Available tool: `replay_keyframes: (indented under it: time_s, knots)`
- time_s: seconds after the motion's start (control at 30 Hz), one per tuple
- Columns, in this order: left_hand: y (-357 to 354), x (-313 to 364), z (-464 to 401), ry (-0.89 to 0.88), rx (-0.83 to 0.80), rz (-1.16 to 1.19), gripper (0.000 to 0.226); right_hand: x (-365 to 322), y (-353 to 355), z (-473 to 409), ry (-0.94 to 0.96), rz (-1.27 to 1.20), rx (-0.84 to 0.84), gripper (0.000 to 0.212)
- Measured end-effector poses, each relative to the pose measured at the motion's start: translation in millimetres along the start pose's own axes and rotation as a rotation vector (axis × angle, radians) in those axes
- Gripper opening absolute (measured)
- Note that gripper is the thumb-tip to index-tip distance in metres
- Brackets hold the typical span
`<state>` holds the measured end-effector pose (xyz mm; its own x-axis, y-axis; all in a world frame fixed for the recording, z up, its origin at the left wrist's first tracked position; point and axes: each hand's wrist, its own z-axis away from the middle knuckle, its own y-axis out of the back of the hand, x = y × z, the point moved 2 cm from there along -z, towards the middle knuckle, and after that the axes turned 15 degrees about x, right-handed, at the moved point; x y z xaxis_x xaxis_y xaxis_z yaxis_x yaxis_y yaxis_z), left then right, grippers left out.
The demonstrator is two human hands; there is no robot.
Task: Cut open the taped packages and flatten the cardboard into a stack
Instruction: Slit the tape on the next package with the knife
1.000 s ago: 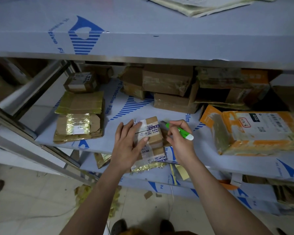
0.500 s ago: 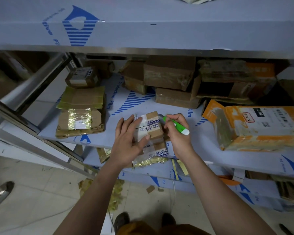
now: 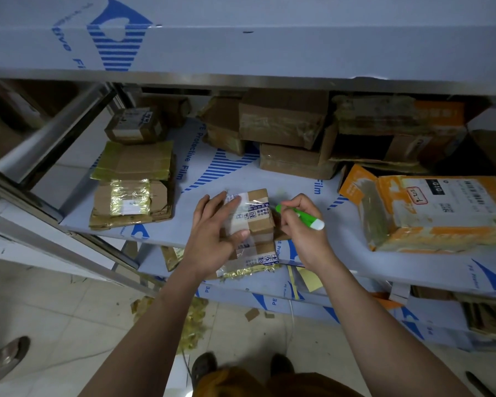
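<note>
Since half a second ago my left hand point(image 3: 212, 239) has slid further over the small taped package point(image 3: 252, 222), fingers spread flat on its top, thumb against its near face. My right hand point(image 3: 304, 227) stays curled round the green cutter point(image 3: 299, 216), its tip just beside the package's right edge. The package sits at the shelf's point(image 3: 241, 176) front edge. The shelf film reads "PE Protective Film". The orange parcel point(image 3: 435, 213) toward the right end shows "010". Flattened cardboard point(image 3: 132, 193) lies stacked near the left edge.
</note>
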<state>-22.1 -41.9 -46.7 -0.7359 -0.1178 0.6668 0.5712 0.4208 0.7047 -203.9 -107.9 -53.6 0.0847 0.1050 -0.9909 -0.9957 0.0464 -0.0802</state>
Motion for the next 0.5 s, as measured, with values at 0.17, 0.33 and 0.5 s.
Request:
replay_keyframes:
  time_s: [0.17, 0.33, 0.5]
  knots:
    - [-1, 3, -3, 0.015, -0.004, 0.006, 0.069, 3, 1, 12, 0.011, 0.007, -0.042, 0.014]
    - [0, 3, -4, 0.012, -0.033, -0.001, 0.069, 6, 8, 12, -0.017, 0.034, -0.078, 0.017]
    - [0, 4, -7, 0.015, -0.027, -0.005, 0.067, 8, 19, 11, -0.116, 0.012, -0.095, 0.026]
